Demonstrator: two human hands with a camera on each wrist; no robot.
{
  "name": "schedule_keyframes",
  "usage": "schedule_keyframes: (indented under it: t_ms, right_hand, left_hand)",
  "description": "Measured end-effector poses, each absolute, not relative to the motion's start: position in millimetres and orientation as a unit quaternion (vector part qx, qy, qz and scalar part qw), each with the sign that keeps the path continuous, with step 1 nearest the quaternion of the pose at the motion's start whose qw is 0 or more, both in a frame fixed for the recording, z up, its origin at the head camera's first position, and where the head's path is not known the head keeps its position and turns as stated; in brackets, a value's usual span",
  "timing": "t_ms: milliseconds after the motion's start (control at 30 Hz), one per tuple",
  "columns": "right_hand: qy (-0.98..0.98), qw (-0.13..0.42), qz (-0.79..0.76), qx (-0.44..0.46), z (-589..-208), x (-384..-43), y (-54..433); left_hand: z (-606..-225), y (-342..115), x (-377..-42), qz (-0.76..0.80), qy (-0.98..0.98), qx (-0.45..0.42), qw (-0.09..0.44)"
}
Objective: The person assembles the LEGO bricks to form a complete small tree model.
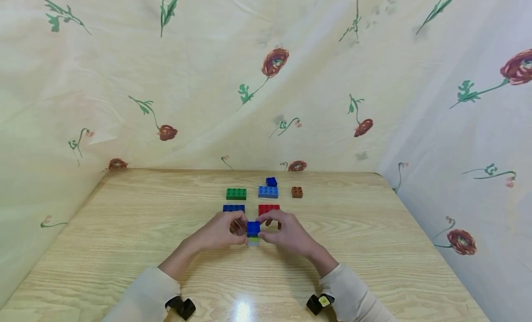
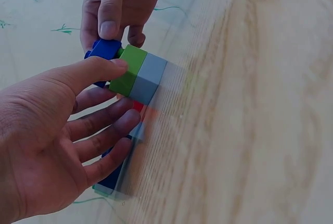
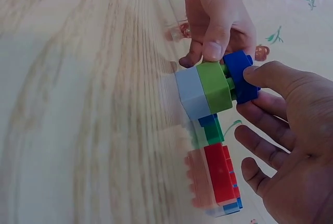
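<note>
Both hands meet at a small stack near the middle of the table. At its bottom is a pale grey-blue brick point(image 3: 192, 96), with a lime green brick point(image 2: 135, 69) on it. Above that sits a dark blue brick point(image 1: 253, 228), slightly tilted, and lime studs show in the gap under it in the right wrist view. My left hand point(image 1: 222, 230) pinches the lime green brick, thumb on its near face and the other fingers loosely spread behind. My right hand point(image 1: 288, 233) holds the dark blue brick between thumb and index finger.
Behind the hands lie a long blue brick point(image 1: 234, 208) and a red brick point(image 1: 269, 208). Farther back are a green brick point(image 1: 236, 194), a light blue brick point(image 1: 268, 192), a small dark blue brick point(image 1: 271, 181) and a brown brick point(image 1: 297, 192). Flowered cloth point(image 1: 199, 82) hangs around the table.
</note>
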State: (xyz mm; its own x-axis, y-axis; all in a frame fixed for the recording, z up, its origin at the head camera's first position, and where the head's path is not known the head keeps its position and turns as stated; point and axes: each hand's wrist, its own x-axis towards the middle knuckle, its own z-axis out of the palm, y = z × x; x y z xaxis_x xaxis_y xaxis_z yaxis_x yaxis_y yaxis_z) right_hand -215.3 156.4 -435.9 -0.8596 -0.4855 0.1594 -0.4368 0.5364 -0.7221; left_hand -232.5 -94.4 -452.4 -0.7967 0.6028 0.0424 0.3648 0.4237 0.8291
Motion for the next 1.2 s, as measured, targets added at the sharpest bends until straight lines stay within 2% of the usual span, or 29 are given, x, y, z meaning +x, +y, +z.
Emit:
schedule_keyframes:
  t_ms: [800,1200]
  right_hand:
    - [0.882,0.019,-0.372,-0.289,-434,-213,159]
    - [0.883,0.016,-0.365,-0.296,-434,-214,160]
  left_hand:
    - [-450,-95,-232,0.444,0.838,0.287,0.133]
    - [-436,-94,-227,0.462,0.833,0.287,0.102]
